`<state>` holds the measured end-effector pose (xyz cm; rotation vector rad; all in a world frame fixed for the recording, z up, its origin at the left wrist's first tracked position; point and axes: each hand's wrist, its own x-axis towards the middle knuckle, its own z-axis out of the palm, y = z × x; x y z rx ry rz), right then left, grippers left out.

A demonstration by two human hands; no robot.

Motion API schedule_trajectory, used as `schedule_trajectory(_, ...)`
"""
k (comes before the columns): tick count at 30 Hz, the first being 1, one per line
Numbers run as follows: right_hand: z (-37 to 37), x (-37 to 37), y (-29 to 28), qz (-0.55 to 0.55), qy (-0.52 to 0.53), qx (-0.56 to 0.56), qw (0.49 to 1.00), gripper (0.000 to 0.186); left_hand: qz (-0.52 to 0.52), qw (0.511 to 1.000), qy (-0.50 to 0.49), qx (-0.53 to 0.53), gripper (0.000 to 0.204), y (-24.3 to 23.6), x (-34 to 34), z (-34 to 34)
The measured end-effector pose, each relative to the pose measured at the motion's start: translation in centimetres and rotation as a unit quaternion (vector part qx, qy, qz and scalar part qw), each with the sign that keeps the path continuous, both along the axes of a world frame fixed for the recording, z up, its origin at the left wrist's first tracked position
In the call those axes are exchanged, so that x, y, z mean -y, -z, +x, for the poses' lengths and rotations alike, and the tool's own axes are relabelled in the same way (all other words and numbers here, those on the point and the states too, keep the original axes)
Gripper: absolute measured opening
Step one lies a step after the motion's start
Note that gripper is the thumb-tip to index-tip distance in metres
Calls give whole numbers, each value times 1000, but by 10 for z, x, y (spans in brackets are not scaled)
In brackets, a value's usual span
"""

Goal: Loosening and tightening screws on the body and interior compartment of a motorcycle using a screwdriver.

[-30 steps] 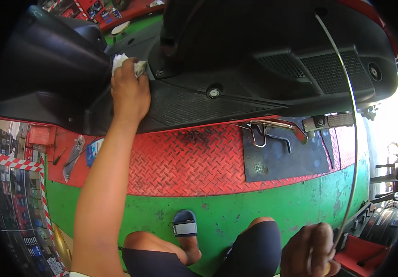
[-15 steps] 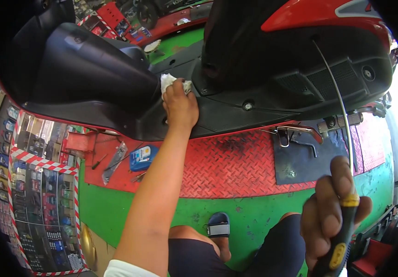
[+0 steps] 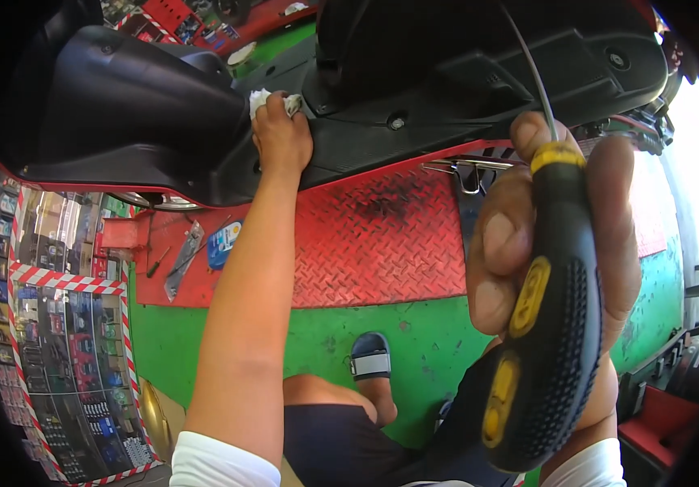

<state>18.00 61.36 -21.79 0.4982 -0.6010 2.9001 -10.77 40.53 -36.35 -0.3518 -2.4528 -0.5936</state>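
Note:
My left hand grips a crumpled white cloth and rests with it on the black footboard of a scooter. Close in front of me, my right hand is wrapped round the black and yellow handle of a screwdriver. Its long thin metal shaft points up and away, across the scooter's dark side panel. Where the tip ends cannot be made out against the dark plastic. A screw recess shows in the footboard, between the hands.
Below the scooter lies a red tread-plate platform, with a blue bottle, a clear plastic bag and another screwdriver on it. A glass display case with red-white tape stands at left. The floor is green.
My right hand has come up nearer the view with the screwdriver, so its handle looks much larger. My left hand keeps the cloth on the footboard. The whole view has shifted.

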Motion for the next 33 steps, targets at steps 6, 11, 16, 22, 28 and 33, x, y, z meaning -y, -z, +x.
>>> schedule_trajectory(6, 14, -1, 3, 23, 84, 48, 995, 59, 12, 1000, 5, -13, 40, 4, -5, 1)
schedule_trajectory(11, 30, -12, -10, 17, 15, 80, 997, 62, 18, 1000, 6, -11, 39, 6, -1, 1)
schedule_trajectory(16, 32, -20, -3, 16, 18, 72, 997, 61, 16, 1000, 16, -17, 40, 6, -1, -1)
schedule_trajectory(22, 23, -38, 25, 133, 45, -13, 990, 58, 14, 1000, 1, 11, 40, 1, -3, 1)
schedule_trajectory(28, 23, -68, 26, 197, -13, -39, 980, 58, 14, 999, -9, 32, 40, -2, -6, 2)
schedule_trajectory(33, 43, -75, 12, 146, -17, 1, 989, 49, 14, 999, -13, 35, 40, -3, -7, 3)
